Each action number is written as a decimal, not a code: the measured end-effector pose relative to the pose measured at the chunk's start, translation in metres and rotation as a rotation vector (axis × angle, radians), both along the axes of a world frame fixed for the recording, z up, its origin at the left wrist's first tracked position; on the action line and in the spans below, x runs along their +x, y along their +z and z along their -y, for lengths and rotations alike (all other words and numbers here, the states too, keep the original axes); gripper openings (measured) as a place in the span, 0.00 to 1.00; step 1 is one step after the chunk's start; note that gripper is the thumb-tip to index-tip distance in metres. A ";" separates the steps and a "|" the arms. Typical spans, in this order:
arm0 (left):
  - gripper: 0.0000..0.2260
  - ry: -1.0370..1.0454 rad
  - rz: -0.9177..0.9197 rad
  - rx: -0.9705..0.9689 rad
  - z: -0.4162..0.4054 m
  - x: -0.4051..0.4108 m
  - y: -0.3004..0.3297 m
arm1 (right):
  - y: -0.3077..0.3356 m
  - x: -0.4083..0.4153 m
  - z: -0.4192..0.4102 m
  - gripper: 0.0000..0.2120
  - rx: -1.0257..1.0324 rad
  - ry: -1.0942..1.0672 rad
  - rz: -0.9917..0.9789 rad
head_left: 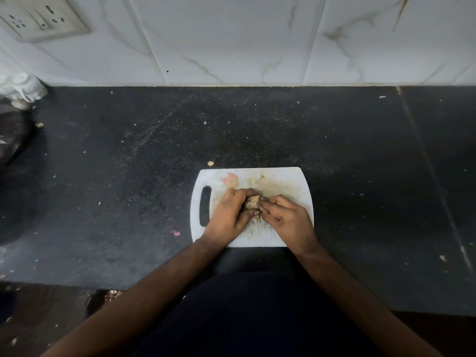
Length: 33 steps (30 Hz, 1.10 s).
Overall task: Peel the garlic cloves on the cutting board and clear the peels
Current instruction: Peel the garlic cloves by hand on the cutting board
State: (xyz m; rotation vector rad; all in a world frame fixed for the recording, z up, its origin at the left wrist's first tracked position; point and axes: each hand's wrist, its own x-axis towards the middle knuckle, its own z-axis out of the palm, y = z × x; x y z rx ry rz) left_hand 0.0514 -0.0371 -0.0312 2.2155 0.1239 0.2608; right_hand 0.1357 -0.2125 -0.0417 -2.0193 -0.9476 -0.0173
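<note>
Your left hand [230, 212] cups the papery, tan garlic clump [252, 203] over the middle of the white plastic cutting board [291, 181], while your right hand [286, 215] pinches at its skin. Keep the left grip steady and peel with small pulls — let the scraps fall beside the loose pale peels [253, 181] on the board, not onto the dark stone counter [128, 176].

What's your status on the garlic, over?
Left hand grips the garlic; right hand pinches its skin. Work sits over the white cutting board. Loose peels at the board's far edge; nothing blocking.
</note>
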 end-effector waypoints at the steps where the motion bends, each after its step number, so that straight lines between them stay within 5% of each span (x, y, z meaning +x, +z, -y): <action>1: 0.19 -0.002 -0.003 -0.001 0.000 0.001 0.000 | 0.000 0.000 -0.001 0.14 -0.002 -0.016 0.005; 10: 0.16 0.034 -0.013 -0.053 0.000 0.002 -0.002 | -0.003 -0.002 -0.011 0.11 -0.026 -0.142 0.031; 21: 0.13 0.030 0.021 -0.114 -0.002 0.002 0.001 | 0.003 0.013 -0.012 0.06 0.107 -0.397 -0.306; 27: 0.14 0.052 0.035 -0.114 0.000 0.001 0.001 | 0.011 0.003 -0.013 0.14 -0.016 -0.073 -0.174; 33: 0.16 0.095 0.061 -0.011 -0.002 0.001 0.003 | 0.008 0.005 -0.016 0.15 -0.130 -0.047 -0.166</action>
